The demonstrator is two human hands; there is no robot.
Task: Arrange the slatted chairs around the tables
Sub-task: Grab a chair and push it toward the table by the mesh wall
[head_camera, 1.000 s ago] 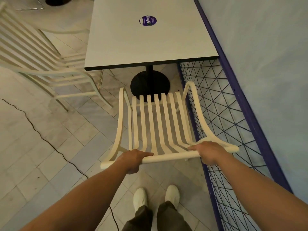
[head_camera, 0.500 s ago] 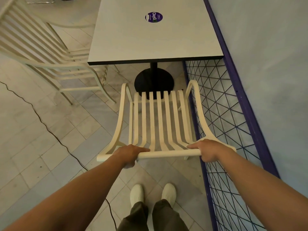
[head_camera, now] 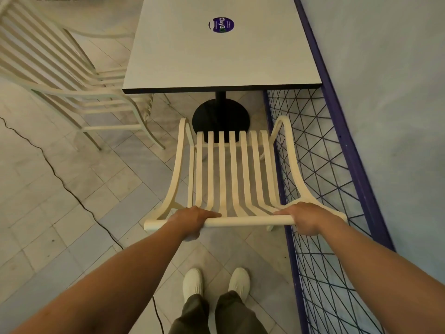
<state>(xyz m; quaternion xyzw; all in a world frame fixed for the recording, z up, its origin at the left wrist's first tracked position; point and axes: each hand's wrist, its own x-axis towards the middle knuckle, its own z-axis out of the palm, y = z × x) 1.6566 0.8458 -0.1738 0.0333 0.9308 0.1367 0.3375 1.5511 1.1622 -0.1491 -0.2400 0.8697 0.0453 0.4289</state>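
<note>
Pale herringbone floor tiles (head_camera: 72, 189) fill this café corner. A light blue wall (head_camera: 385, 92) stands on the right, and a blue wire-mesh panel in a purple frame (head_camera: 325, 165) runs along its foot. A white rectangular tabletop (head_camera: 216, 56) with a round purple sticker (head_camera: 221, 24) sits on a black round pedestal base (head_camera: 220, 116).

The person stands behind a cream slatted chair (head_camera: 231, 169) that faces this tabletop. Both hands are clamped on its top rail and set well apart. The left hand (head_camera: 192, 219) grips near the rail's left end and the right hand (head_camera: 307, 218) near its right end, with fingers curled over the bar. The chair stretches forward from the hands. Its seat front lies near the pedestal base and looks short of the tabletop's near edge. Its right armrest runs just beside the mesh panel, though I cannot tell whether the two touch.

This looks like the tucking-in step, with the chair lined up but not yet home. The next move probably calls for a straight, even push from both hands. The right side would have to stay off the mesh, and the push would end before the front legs meet the pedestal.

A second cream slatted chair (head_camera: 60, 75) stands at the tabletop's left side, angled away. A thin black cable (head_camera: 60, 174) snakes across the tiles, and white shoes (head_camera: 192, 283) show below the rail.
</note>
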